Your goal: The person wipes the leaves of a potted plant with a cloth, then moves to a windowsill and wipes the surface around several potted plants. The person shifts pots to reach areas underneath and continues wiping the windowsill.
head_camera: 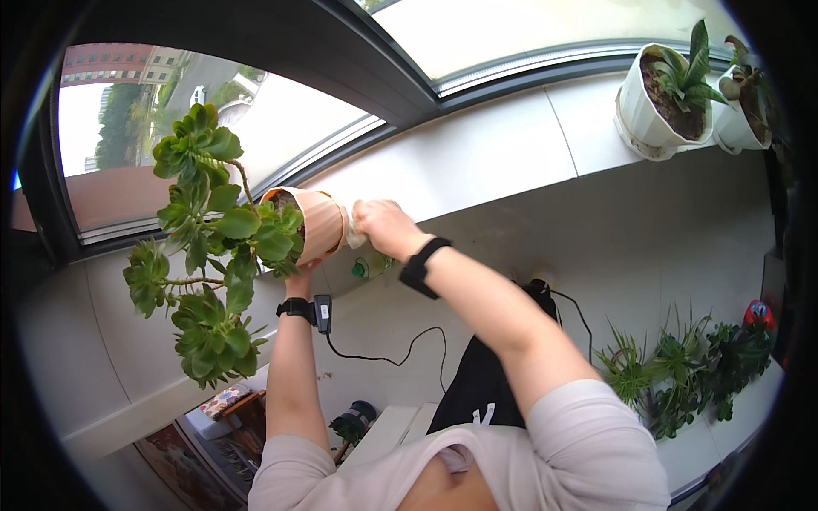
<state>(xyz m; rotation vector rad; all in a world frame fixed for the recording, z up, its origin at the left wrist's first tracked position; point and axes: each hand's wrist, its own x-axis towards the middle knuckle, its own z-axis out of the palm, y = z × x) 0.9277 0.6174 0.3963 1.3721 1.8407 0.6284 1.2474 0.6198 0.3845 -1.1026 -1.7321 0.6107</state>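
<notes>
My left hand (305, 269) supports a peach-coloured plastic flowerpot (323, 223) from its near side; the pot hides most of the fingers. The pot is tilted on its side at the window ledge, with its rim facing left. A branching succulent (236, 223) with thick green leaves grows from the soil and spreads to the left. Bunched in my right hand (386, 227) is a pale wipe or tissue (355, 233), held against or just beside the pot's base. The right hand is slightly blurred.
White-tiled window ledge (473, 160) runs along dark-framed windows. Two white pots (664, 102) with plants stand at its right end. Below the ledge is a green-capped bottle (362, 267). A black cable (383, 364) hangs from my left wrist device. Leafy plants (684, 364) fill the lower right.
</notes>
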